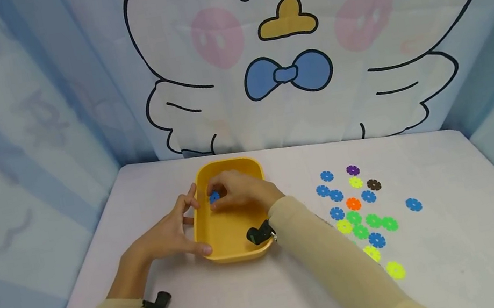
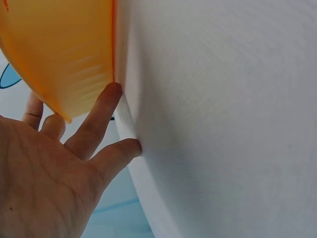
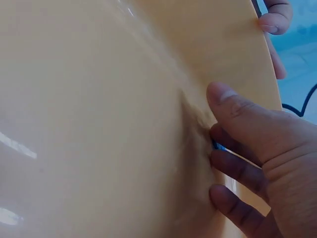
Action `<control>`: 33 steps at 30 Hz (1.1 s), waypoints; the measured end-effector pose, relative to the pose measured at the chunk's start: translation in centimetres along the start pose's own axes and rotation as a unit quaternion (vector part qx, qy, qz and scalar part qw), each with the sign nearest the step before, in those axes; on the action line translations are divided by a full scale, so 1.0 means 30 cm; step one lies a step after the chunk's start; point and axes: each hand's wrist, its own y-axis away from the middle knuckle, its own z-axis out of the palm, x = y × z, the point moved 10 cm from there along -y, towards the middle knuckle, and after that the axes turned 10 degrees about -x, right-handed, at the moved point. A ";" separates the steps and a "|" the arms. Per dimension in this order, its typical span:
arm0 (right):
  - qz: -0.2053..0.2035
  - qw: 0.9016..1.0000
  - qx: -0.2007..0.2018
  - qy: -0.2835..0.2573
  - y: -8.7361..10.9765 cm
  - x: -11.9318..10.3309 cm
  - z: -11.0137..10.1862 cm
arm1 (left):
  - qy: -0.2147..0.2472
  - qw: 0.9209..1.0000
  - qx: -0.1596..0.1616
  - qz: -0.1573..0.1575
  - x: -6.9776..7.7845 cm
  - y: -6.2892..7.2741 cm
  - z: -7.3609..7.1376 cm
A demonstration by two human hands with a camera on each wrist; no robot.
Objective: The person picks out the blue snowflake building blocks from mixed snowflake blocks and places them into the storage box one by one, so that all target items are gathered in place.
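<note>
A yellow plastic tray [image 1: 237, 240] lies on the table left of centre. My right hand [image 1: 238, 188] reaches into its far left part, with a blue notched disc [image 1: 214, 197] between thumb and fingertips. In the right wrist view only a sliver of that blue disc [image 3: 217, 145] shows among the fingers, close to the tray wall. My left hand [image 1: 169, 232] is spread along the tray's left outer side, thumb at the near corner and fingers by the rim. The left wrist view shows the left hand's fingers extended beside the tray wall [image 2: 74, 59].
Right of the tray, several notched discs lie loose on the white table [image 1: 475, 225]: blue [image 1: 414, 204], green [image 1: 389, 223], yellow [image 1: 395, 269], orange [image 1: 353, 203], purple [image 1: 353, 170] and brown [image 1: 373, 184]. My right forearm stretches across beside them. A printed curtain [image 1: 294, 113] hangs behind.
</note>
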 end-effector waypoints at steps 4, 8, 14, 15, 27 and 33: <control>0.002 1.000 -0.009 0.011 -0.009 0.005 0.009 | 0.005 1.000 0.000 0.003 0.000 0.005 0.001; 0.010 1.000 -0.012 0.021 -0.019 0.014 0.015 | 0.003 1.000 0.001 0.002 -0.002 0.006 0.003; 0.015 0.999 -0.015 0.048 -0.033 0.013 0.028 | 0.008 1.000 0.004 0.001 -0.006 0.010 0.006; 0.015 0.998 -0.015 0.053 -0.033 0.011 0.030 | 0.007 1.000 0.005 0.001 -0.006 0.012 0.005; 0.018 0.997 -0.003 0.074 -0.032 0.001 0.021 | -0.006 1.000 0.003 -0.006 0.002 0.012 -0.008; 0.035 0.996 -0.028 0.083 0.000 -0.007 0.001 | 0.002 1.000 0.004 0.005 0.002 0.001 -0.002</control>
